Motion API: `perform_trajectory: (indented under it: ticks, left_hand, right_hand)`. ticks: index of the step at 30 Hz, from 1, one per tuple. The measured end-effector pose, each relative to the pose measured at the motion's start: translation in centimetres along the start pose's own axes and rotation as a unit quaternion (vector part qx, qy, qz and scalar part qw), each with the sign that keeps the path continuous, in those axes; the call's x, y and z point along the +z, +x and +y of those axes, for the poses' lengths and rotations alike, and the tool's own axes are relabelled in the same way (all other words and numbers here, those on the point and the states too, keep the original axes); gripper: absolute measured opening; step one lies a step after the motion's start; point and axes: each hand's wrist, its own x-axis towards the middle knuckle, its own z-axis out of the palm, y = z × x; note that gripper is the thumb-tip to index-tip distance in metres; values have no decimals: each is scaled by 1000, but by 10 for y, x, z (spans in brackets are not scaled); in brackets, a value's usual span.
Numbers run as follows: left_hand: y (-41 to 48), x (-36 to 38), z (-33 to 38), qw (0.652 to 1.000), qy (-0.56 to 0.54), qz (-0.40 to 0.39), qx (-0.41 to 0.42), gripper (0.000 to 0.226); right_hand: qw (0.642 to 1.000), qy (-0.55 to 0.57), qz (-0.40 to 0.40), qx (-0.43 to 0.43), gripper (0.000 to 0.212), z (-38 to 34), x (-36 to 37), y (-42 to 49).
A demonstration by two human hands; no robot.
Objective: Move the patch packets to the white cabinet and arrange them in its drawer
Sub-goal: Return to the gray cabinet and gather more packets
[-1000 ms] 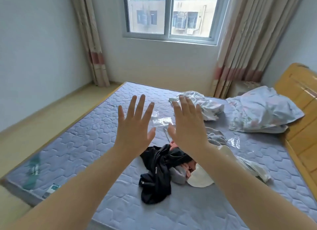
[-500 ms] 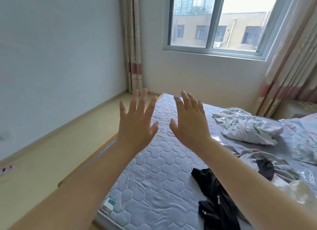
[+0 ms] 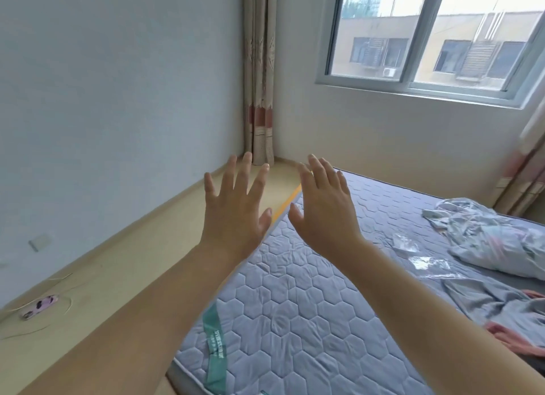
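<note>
My left hand point(image 3: 236, 205) and my right hand point(image 3: 324, 205) are raised side by side in front of me, palms away, fingers spread, holding nothing. They hover over the left edge of a bare grey quilted mattress point(image 3: 295, 306). Two clear plastic packets point(image 3: 413, 251) lie on the mattress to the right of my right hand, well apart from it. I cannot tell whether they are the patch packets. No white cabinet or drawer is in view.
Crumpled light bedding point(image 3: 495, 235) and a grey garment point(image 3: 489, 294) with pink cloth point(image 3: 519, 335) lie at the right. A small purple object point(image 3: 39, 306) lies on the beige floor at the left. A curtain point(image 3: 259, 70) hangs in the corner beside the window point(image 3: 427, 31).
The view has swung left: the black clothes and wooden headboard have left the frame, and the left wall and floor now show. Both hands stay raised and open.
</note>
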Motion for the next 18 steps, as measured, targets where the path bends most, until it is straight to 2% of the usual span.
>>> perform_trajectory:
  ticks: [7, 14, 18]
  left_hand:
    - [89, 82, -130, 999, 9, -31, 36, 73]
    - [151, 149, -253, 999, -10, -18, 45, 75]
    - [174, 197, -330, 997, -14, -15, 76, 77]
  right_hand:
    - [999, 0, -13, 35, 67, -44, 115, 114]
    - [998, -31, -35, 49, 67, -96, 204, 220]
    - [996, -59, -38, 57, 67, -138, 263, 271]
